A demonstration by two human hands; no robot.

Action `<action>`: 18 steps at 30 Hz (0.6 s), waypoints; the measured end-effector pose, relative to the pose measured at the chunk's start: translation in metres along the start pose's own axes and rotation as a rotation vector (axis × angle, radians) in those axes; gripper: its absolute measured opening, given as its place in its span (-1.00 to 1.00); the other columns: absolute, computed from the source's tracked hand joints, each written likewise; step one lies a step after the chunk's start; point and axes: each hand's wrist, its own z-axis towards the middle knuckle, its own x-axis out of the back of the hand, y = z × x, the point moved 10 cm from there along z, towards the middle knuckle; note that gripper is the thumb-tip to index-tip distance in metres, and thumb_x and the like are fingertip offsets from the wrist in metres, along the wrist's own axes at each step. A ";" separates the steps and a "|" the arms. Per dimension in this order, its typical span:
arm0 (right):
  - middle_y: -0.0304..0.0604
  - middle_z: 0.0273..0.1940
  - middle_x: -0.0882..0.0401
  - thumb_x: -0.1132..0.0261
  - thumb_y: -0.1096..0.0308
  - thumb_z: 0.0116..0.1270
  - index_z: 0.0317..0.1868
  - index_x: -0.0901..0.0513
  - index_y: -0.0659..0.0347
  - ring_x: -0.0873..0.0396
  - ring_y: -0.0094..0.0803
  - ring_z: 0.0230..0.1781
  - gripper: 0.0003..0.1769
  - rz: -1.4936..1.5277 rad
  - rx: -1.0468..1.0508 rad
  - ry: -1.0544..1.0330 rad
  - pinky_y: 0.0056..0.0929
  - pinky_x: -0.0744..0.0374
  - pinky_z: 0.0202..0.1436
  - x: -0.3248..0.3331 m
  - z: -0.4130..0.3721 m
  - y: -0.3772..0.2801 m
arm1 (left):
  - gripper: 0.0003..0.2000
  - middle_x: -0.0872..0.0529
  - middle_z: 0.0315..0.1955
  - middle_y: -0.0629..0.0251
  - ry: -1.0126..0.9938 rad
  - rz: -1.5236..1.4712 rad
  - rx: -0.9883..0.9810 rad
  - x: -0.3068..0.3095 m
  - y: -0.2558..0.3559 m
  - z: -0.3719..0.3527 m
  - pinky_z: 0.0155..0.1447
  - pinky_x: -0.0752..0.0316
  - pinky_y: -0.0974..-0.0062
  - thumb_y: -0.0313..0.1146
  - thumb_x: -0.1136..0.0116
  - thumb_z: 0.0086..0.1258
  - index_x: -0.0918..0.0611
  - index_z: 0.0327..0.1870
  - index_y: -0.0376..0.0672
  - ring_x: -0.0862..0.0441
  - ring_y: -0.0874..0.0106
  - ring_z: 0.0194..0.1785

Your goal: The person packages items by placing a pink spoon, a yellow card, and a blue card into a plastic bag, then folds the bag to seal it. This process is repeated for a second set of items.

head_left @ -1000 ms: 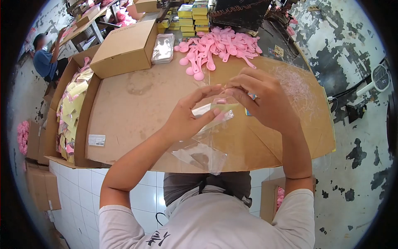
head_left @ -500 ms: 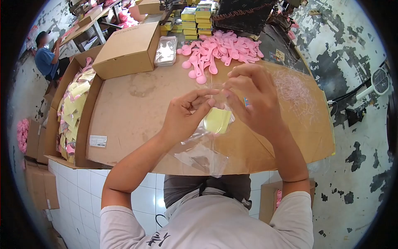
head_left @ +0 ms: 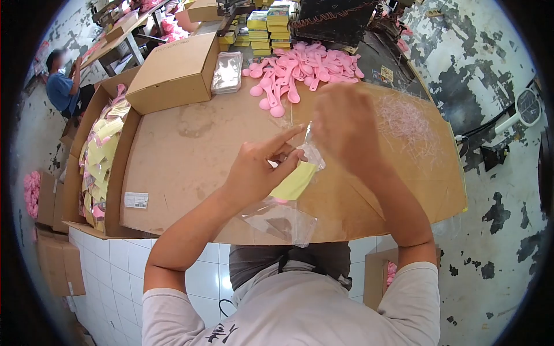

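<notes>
My left hand [head_left: 257, 170] pinches the top of a clear plastic bag between thumb and fingers. Inside the bag is a yellow card [head_left: 294, 181], with a bit of pink showing at its lower edge. My right hand [head_left: 344, 128] is raised just right of the bag's top, its fingers smeared by motion. A thin clear strip [head_left: 309, 132] stands up between the two hands; whether the right fingers grip it cannot be made out. Loose clear plastic bags [head_left: 283, 222] lie below, at the near edge of the cardboard-covered table [head_left: 184, 167].
Pink plastic spoons [head_left: 311, 64] are heaped at the back. Thin clear strips [head_left: 411, 127] lie piled at right. A carton of bagged yellow cards [head_left: 101, 155] stands left, beside a closed box [head_left: 170, 75] and a bag stack [head_left: 227, 72]. A person [head_left: 66, 86] sits far left.
My right hand has shifted and is now blurred. The yellow card has tilted and moved slightly down and left, and a strip now shows at the bag's top.
</notes>
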 end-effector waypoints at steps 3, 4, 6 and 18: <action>-0.18 -0.24 -0.51 -0.25 0.41 0.40 -0.12 -0.54 0.24 -0.56 -0.40 -0.14 -0.89 0.596 -0.489 -0.137 -0.32 -0.50 -0.02 -0.001 -0.019 0.076 | -0.61 -0.87 -0.31 0.20 0.016 -0.109 0.118 0.003 -0.013 -0.001 -0.17 -0.66 0.57 -0.47 -0.26 0.52 -0.60 0.32 -0.39 -0.76 0.62 -0.30; -0.22 -0.28 -0.50 -0.23 0.37 0.47 -0.11 -0.54 0.24 -0.54 -0.45 -0.20 -0.88 0.953 -0.638 -0.224 -0.36 -0.51 -0.08 -0.008 -0.037 0.094 | -0.61 -0.87 -0.26 0.19 0.003 -0.156 0.167 0.002 -0.019 -0.002 -0.10 -0.65 0.58 -0.48 -0.24 0.54 -0.59 0.33 -0.37 -0.75 0.61 -0.22; -0.25 -0.32 -0.51 -0.22 0.33 0.54 -0.07 -0.54 0.24 -0.53 -0.48 -0.26 -0.86 1.288 -0.827 -0.297 -0.40 -0.52 -0.12 -0.004 -0.075 0.135 | -0.62 -0.85 -0.18 0.19 -0.029 -0.247 0.260 0.000 -0.031 -0.002 0.06 -0.62 0.60 -0.49 -0.20 0.59 -0.57 0.37 -0.33 -0.73 0.60 -0.07; 0.03 0.11 -0.72 -0.32 0.37 0.45 0.27 -0.63 0.26 -0.67 -0.11 0.05 -0.59 -0.135 -0.614 -0.179 -0.25 -0.59 0.16 0.037 -0.169 0.238 | -0.68 -0.84 -0.11 0.18 0.011 -0.361 0.372 -0.006 -0.053 -0.001 0.09 -0.65 0.54 -0.42 -0.18 0.63 -0.62 0.29 -0.35 -0.74 0.57 -0.02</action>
